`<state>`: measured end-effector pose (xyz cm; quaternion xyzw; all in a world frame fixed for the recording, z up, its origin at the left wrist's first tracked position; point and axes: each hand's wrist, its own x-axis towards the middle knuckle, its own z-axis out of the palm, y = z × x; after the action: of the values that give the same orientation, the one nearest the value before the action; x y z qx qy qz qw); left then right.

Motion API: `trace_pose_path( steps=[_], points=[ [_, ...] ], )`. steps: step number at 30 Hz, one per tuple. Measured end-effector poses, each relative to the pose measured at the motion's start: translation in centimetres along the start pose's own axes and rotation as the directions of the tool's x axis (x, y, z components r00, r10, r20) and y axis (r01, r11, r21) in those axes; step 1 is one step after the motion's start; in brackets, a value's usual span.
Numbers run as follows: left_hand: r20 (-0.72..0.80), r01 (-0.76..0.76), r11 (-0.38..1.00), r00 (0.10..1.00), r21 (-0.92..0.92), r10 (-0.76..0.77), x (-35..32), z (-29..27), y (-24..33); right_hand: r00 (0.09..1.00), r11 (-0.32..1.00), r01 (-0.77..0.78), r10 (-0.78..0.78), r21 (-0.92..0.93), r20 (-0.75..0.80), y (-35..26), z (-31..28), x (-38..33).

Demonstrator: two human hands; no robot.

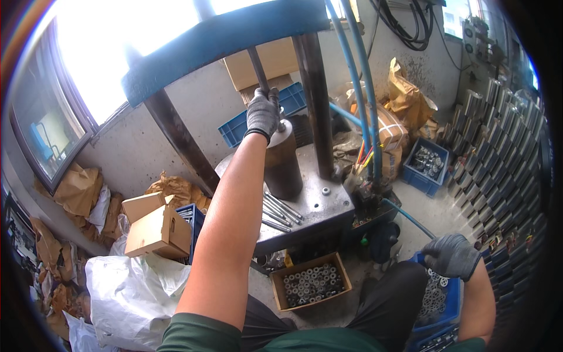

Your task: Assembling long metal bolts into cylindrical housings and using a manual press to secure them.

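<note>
My left hand (pixel 263 112), in a grey glove, reaches far forward under the blue crossbeam of a press (pixel 229 47). Its fingers are wrapped round an upright metal rod (pixel 256 66), just above a thick steel cylinder (pixel 282 161) on the press table. What lies inside the palm is hidden. A short metal piece (pixel 282 120) stands on the cylinder's top beside the hand. Low on the right, my right hand (pixel 451 256), gloved as well, is closed round the end of a blue lever (pixel 409 218). Several loose steel rods (pixel 280 211) lie on the table near the cylinder.
A cardboard box of metal rings (pixel 311 284) sits below the table. Beside my right knee is a blue crate of rings (pixel 448 293). Stacked metal tubes (pixel 498 158) line the right side. A white sack (pixel 132 296) and an open carton (pixel 155 229) are at left.
</note>
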<state>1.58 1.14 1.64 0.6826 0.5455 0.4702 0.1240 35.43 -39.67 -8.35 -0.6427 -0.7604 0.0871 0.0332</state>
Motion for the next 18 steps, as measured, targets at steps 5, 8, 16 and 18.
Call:
trace_pose_path(
  steps=[5,8,16,18],
  points=[
    [-0.003,0.000,1.000,1.000,0.006,0.000,-0.5,-0.1,0.5,0.999,0.999,0.004,-0.006,0.043,0.042,-0.1,-0.5,0.3],
    [0.019,0.020,0.999,1.000,-0.043,-0.019,-0.9,-0.1,0.7,0.984,0.995,-0.018,0.035,0.097,-0.173,-0.3,-0.9,0.9],
    [-0.035,0.000,0.997,0.999,-0.075,-0.002,1.6,1.2,-2.2,0.628,0.992,0.109,-0.120,-0.065,-0.769,0.2,-4.9,8.9],
    [-0.031,0.004,1.000,1.000,0.015,-0.003,0.3,0.5,-0.8,0.519,0.987,0.162,-0.098,-0.015,-0.849,1.5,-6.4,12.3]
  ],
)
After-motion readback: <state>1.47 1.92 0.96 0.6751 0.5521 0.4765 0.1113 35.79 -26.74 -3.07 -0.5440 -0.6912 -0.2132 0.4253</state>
